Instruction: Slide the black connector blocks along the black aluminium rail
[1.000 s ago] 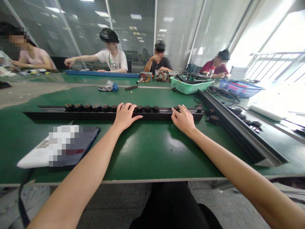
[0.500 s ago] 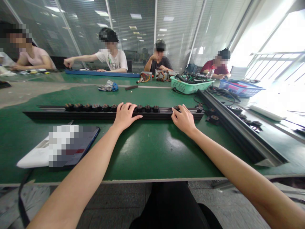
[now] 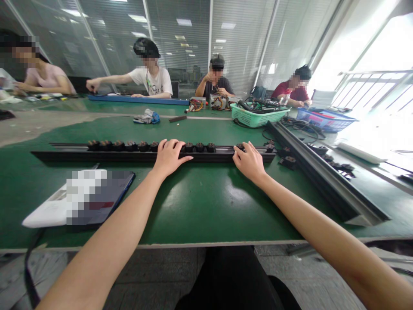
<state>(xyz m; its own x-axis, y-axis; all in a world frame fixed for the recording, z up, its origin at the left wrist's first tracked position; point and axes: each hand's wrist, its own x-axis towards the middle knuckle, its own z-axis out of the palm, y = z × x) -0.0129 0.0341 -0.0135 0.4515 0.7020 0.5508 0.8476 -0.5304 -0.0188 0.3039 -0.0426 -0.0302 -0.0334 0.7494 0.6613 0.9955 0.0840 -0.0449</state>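
Observation:
A long black rail (image 3: 135, 157) lies crosswise on the table, with a row of round black socket-like pieces (image 3: 143, 146) set along its channel. My left hand (image 3: 169, 157) grips the rail near its middle, fingers over the top and thumb along the near side. Parts of the row are hidden beneath it. Toward the rail's right end, my right hand (image 3: 250, 161) has its fingers closed on another black socket piece (image 3: 240, 147), which is partly covered. Between the hands, several pieces (image 3: 200, 147) stand in the channel.
A second black rail (image 3: 322, 176) slants across the right side, with loose black pieces (image 3: 287, 161) beside it. A tablet-like device (image 3: 109, 198) lies at left. Behind are a green basket (image 3: 258, 118) of cables, a blue basket (image 3: 325, 120), a crumpled cloth (image 3: 146, 116) and several seated people.
My right hand has shifted very slightly to the right along the rail. My left hand and the rail stay put. Across the table, a person's hand has moved a little.

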